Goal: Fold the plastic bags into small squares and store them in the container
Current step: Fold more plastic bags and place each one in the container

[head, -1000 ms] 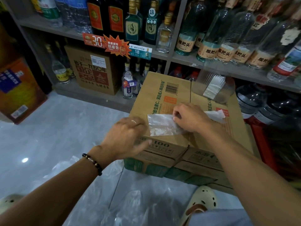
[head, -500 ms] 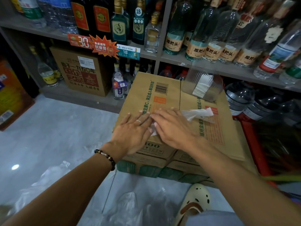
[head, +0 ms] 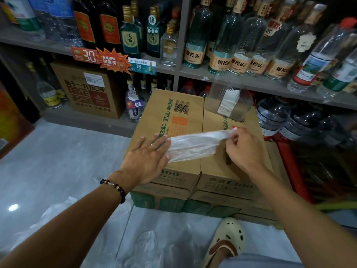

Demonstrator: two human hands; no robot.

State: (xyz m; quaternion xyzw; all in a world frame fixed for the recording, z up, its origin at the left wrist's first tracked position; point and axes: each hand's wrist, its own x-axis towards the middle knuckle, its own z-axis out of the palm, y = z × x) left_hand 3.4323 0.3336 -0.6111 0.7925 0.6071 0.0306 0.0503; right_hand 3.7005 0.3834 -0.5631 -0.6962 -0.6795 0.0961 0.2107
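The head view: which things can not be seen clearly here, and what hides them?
- Head view: the plastic bag's left end lies under the left hand; its far tip is hidden in the right hand's pinch.
- Head view: how many folded bags the clear container holds; glare on its wall blurs them.
- Head view: the loose bags on the floor are dim; the bottom edge cuts them.

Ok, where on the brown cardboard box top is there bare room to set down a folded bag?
Bare cardboard lies between the clear plastic bag strip and the clear plastic container, around the barcode. The near half of the brown cardboard box is crowded: left hand pressing, right hand pinching the strip.
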